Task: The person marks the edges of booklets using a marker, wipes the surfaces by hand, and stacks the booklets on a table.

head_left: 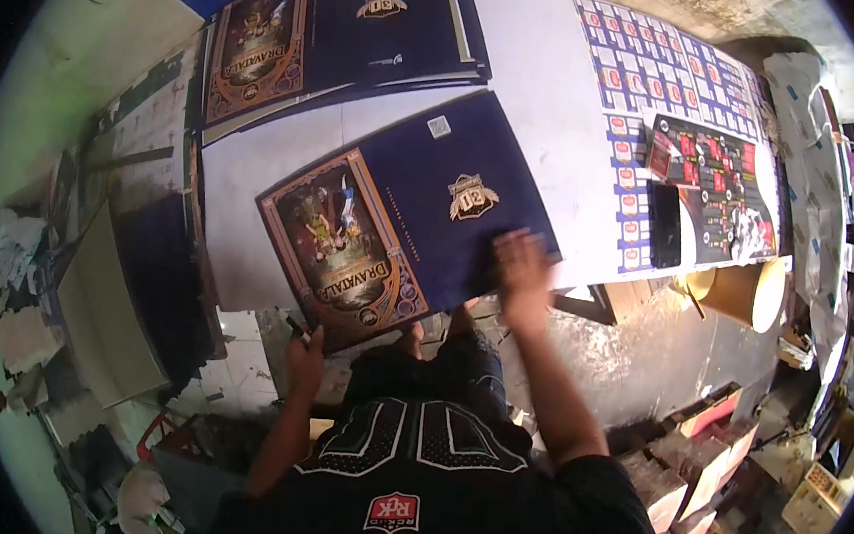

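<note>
A dark blue printed sheet [432, 202] with an ornate brown picture panel on its left lies slanted on the white table, its near corner at the table's front edge. My right hand [524, 275] is over the sheet's right part, fingers stretched out and a little blurred. Beside the lower left corner, my left hand [306, 353] is closed around a slim dark tool [296, 328]. Whether it is a knife or a pen is too small to tell. A stack of like printed sheets [365, 36] lies just beyond.
On the table's right are a sheet of small repeated labels [628, 67], a black and red printed sheet [720, 180] and a black phone-like slab [666, 226]. A brown roll [751, 295] is below the right edge. Cardboard boxes [692, 469] stand on the floor at right.
</note>
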The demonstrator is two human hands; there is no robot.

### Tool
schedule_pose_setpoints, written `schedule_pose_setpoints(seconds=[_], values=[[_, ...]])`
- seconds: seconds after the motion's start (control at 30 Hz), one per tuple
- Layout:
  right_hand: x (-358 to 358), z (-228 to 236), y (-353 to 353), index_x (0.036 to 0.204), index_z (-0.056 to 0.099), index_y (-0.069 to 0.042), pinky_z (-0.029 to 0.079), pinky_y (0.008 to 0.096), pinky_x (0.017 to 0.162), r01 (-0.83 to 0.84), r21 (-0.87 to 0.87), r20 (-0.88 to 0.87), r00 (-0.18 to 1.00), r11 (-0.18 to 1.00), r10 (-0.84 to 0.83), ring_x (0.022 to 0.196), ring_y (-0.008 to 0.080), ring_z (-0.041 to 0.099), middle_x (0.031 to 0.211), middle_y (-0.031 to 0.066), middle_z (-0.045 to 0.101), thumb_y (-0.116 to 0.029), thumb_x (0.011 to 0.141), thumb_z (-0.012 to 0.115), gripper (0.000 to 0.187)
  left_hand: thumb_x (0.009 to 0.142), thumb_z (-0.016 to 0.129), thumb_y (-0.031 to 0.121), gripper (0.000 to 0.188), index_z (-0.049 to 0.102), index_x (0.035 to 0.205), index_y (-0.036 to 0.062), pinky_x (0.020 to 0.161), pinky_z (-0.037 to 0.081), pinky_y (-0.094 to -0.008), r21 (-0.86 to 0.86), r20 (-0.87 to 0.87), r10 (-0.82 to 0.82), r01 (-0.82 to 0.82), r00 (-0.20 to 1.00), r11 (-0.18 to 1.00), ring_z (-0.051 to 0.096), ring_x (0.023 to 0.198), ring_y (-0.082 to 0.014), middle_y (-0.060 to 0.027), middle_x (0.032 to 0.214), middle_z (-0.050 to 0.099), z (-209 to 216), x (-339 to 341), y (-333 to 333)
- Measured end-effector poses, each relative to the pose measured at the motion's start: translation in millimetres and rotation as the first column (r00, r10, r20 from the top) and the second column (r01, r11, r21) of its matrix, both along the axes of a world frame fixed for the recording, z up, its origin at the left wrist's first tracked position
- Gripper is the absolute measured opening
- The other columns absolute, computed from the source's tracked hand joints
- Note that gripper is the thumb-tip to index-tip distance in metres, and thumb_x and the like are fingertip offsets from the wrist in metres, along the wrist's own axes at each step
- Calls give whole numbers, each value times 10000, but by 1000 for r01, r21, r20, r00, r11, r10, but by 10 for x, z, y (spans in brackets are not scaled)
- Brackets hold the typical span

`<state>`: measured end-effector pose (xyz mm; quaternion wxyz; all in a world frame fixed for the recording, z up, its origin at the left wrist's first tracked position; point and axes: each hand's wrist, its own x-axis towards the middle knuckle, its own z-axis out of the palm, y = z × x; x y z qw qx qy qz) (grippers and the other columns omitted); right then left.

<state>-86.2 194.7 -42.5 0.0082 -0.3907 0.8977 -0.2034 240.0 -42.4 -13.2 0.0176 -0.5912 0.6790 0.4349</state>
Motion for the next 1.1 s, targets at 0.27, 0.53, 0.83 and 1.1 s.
schedule_pose_setpoints(seconds=[0.27, 0.53, 0.83, 1.1], values=[[-1565, 148, 683, 1416, 468, -77, 358, 518, 1086, 270, 16, -224, 939, 963, -260, 1287, 445, 449, 1373, 270, 496, -198, 863, 674, 602, 977, 628, 331, 329, 648, 884, 15, 557, 394, -336, 70, -315, -8, 32, 949, 997, 450, 592, -101, -6, 657, 531, -259, 43, -212], [-991, 551, -36, 1365, 480, -7, 456, 478, 993, 55, 82, 117, 991, 995, -65, 1190, 438, 541, 1282, 267, 543, -242, 918, 659, 536, 989, 603, 306, 326, 641, 1185, 50, 536, 414, -307, 97, -424, 151, -121, 893, 988, 493, 581, -72, -38, 916, 730, -9, 249, -198], [-175, 802, -18, 1399, 462, -83, 507, 442, 884, -264, -76, 121, 955, 961, 272, 1046, 360, 613, 1120, 198, 615, -108, 829, 726, 628, 998, 563, 317, 319, 665, 1057, 20, 595, 472, -339, -344, -399, -153, 7, 904, 939, 603, 655, -138, -87, 770, 665, 14, 698, 33], [842, 1104, -599, 1205, 617, -84, 525, 423, 666, -831, -109, 228, 513, 546, 827, 694, 290, 657, 783, 138, 638, -116, 769, 781, 467, 930, 594, 389, 451, 617, 1150, -4, 785, 546, -500, 122, -78, -733, 737, 675, 665, 697, 861, -391, -247, 910, 702, 1480, -814, 617]])
